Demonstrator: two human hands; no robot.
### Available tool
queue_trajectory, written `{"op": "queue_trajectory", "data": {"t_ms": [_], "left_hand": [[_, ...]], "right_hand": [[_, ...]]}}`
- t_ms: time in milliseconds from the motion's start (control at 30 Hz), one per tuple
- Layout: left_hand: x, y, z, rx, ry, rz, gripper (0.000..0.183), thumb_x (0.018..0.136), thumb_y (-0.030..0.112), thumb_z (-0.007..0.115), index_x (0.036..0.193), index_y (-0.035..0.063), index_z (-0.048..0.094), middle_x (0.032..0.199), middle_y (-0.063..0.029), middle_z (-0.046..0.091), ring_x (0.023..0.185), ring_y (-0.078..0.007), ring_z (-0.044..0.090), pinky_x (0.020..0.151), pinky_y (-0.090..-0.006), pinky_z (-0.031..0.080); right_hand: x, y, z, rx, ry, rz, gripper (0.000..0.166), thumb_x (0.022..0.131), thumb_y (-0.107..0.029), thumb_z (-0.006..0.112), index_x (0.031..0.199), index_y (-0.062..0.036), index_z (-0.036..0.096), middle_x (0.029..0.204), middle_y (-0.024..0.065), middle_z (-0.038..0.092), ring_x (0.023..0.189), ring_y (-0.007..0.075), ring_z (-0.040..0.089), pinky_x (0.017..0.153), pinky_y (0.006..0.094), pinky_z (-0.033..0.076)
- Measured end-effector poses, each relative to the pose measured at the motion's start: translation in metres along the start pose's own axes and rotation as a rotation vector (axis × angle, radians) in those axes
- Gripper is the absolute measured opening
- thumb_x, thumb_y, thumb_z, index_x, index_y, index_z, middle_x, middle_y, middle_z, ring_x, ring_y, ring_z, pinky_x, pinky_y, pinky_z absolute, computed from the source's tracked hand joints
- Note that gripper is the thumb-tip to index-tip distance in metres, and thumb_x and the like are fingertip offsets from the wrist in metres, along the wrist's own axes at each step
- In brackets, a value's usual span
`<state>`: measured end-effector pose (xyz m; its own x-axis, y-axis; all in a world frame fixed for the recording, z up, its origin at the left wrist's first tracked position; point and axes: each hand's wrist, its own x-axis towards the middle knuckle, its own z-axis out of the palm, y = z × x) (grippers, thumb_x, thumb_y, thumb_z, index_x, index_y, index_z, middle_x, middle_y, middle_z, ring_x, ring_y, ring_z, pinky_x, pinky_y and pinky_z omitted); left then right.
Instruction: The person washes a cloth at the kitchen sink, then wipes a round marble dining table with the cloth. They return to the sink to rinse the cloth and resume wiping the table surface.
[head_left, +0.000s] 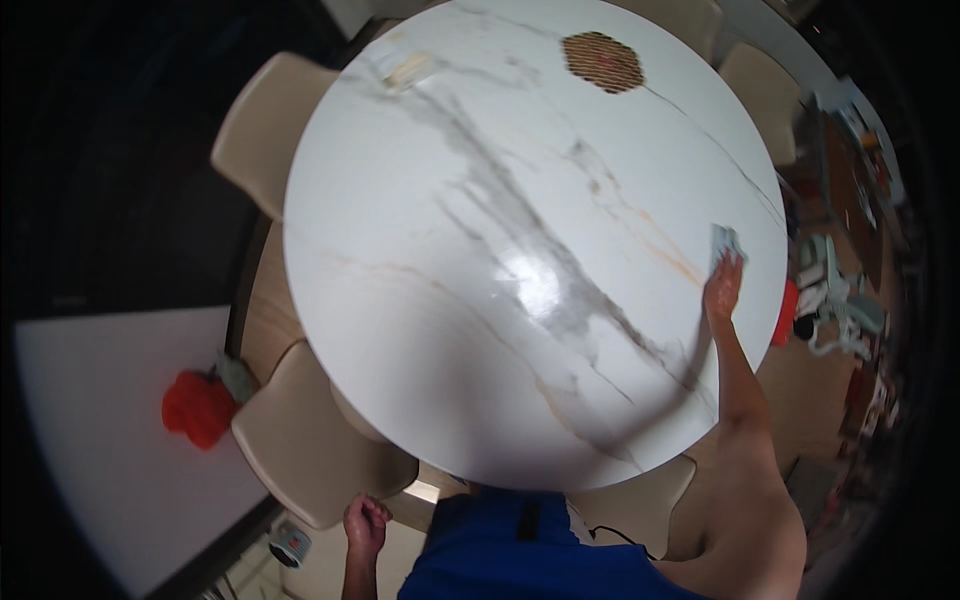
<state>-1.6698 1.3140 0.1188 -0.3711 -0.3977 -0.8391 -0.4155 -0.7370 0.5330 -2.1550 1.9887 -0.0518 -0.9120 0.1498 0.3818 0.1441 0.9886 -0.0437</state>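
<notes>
With my right arm stretched out, my right hand (722, 289) presses a pale blue-grey cloth (724, 241) onto the right side of the round white marble-patterned table (420, 330). The fingers lie over the cloth's near part, and its far edge shows beyond them. My left hand (366, 520) is low beside my body, off the table and near the seat of a beige chair (322, 442). Its fingers are curled in, and I see nothing in them.
A brown woven hexagonal trivet (603, 62) lies at the table's far side. A pale, blurred item (409, 71) sits at the far left. More beige chairs (274, 127) surround the table. A bright red item (198, 409) rests on a white surface at left. Clutter (832, 300) stands at right.
</notes>
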Motion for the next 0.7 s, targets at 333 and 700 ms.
{"op": "queue_trajectory", "data": {"t_ms": [333,700], "left_hand": [[-0.04,-0.021,-0.048,-0.068,-0.023,0.075,0.036,0.101,0.026,0.052,0.069,0.0098,0.052,0.061,-0.0059,0.051,0.055,-0.0215,0.05,0.055,-0.0359,0.04],[-0.049,-0.081,-0.252,0.059,0.097,0.082,0.037,0.1,0.023,0.051,0.066,0.0072,0.053,0.055,-0.0092,0.051,0.049,-0.0233,0.053,0.051,-0.0374,0.045]], "right_hand": [[-0.097,-0.311,0.019,0.515,-0.034,-0.17,0.058,0.096,-0.014,0.054,0.151,-0.0141,0.036,0.16,0.01,0.026,0.144,0.0377,0.033,0.116,0.0447,0.029],[-0.31,-0.445,-0.197,0.766,-0.34,-0.835,0.044,0.091,-0.009,0.062,0.135,-0.008,0.06,0.145,0.029,0.046,0.138,0.0467,0.042,0.116,0.0542,0.032]]}}
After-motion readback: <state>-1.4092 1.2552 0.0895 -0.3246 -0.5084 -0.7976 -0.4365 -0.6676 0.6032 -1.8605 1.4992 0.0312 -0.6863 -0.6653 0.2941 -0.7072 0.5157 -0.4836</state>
